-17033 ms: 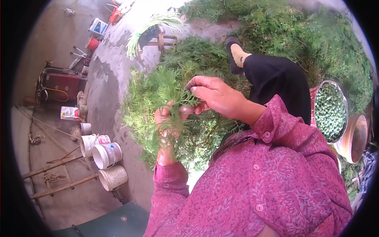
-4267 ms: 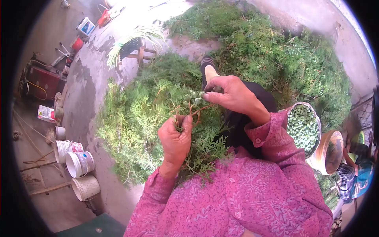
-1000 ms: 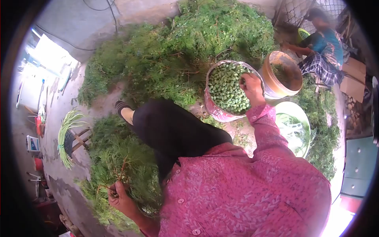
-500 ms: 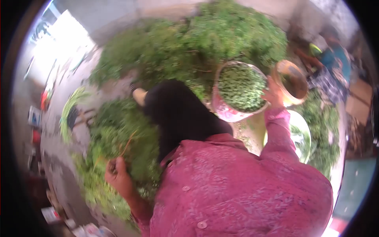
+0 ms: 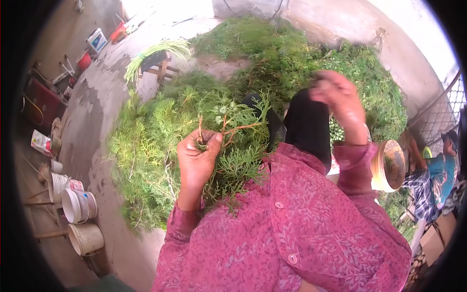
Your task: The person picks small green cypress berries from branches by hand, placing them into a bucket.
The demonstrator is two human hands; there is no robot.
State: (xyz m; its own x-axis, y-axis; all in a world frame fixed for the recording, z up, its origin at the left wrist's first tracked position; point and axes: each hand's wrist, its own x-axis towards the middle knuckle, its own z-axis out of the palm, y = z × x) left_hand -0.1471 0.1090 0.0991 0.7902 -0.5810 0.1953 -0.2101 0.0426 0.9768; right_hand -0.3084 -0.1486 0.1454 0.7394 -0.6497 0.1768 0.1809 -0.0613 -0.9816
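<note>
My left hand [image 5: 198,155] is closed on a brown-stemmed evergreen sprig [image 5: 238,127], which carries flat, scaly green foliage and a cluster of pale green cones [image 5: 224,111]. My right hand [image 5: 343,100] is raised over my dark-trousered knee, and motion blurs its fingers. Behind my right wrist, a bucket of small green cones [image 5: 335,130] shows only in part. Cut evergreen branches [image 5: 151,160] lie heaped around my left arm.
A larger evergreen pile [image 5: 272,53] lies along the wall. At right stand a yellowish bucket [image 5: 389,166] and a seated person [image 5: 440,175]. Long green stalks [image 5: 158,51] rest on a small stool [image 5: 163,73]. Several white buckets [image 5: 78,205] line the left side.
The view has swung left. My left hand has come up in front of me with the sprig in it. My right hand has left the cone bucket and moved over my knee.
</note>
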